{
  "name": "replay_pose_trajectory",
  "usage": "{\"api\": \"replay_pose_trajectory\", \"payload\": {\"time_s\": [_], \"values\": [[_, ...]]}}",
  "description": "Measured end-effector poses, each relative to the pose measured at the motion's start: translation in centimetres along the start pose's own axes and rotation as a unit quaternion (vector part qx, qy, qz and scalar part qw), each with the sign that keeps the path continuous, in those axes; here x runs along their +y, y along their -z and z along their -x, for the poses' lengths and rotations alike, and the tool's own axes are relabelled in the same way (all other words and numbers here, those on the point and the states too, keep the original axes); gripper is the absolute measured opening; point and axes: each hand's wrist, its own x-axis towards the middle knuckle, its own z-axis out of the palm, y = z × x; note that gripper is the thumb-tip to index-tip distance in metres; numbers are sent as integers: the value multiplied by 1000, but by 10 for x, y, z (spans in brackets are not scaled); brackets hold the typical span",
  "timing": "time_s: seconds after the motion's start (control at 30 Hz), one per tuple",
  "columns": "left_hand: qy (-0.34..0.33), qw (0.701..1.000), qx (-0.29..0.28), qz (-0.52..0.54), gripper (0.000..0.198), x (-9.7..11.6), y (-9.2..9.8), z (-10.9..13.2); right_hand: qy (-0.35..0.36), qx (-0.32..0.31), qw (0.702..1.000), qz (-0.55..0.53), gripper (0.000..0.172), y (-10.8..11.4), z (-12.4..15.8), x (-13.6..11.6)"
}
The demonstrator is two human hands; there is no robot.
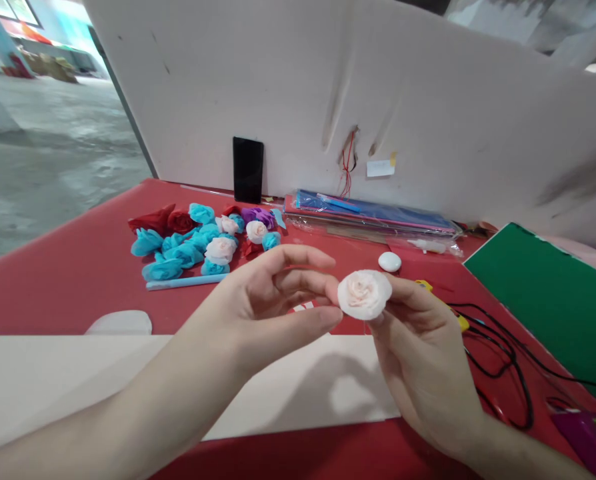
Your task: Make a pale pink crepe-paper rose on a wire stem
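A pale pink paper rose point(364, 295) is held up over the table, its spiral face towards the camera. My right hand point(421, 347) pinches it from the right, thumb beneath and fingers behind. From the left, my left hand point(278, 300) has its thumb and a fingertip at the flower's left edge, with the index finger raised above. Below the hands lies a long cream paper strip point(298, 400), with their shadow on it. Behind my left hand is a pile of crepe-paper flowers, among them blue ones point(183, 253), pink ones point(221, 251) and a purple one point(258, 216).
A black phone point(248, 170) leans on the back panel. Plastic-wrapped paper sheets point(373, 213) lie along it. A white oval object point(389, 261) sits beyond my right hand. At right are a black cable point(511, 360), a green board point(548, 307) and a purple tool point(585, 437).
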Motion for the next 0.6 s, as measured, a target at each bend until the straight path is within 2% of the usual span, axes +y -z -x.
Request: {"api": "replay_pose_trajectory", "payload": {"time_s": [0.17,0.43,0.6], "values": [[8,1000,-1,12,21,-5,0,-2,13,18,999,33,30,1,3,1],[1,1000,-13,21,14,-14,1,-3,4,30,998,51,33,-3,4,-1],[36,999,-14,18,13,-16,2,-2,25,40,994,95,32,-2,6,0]]}}
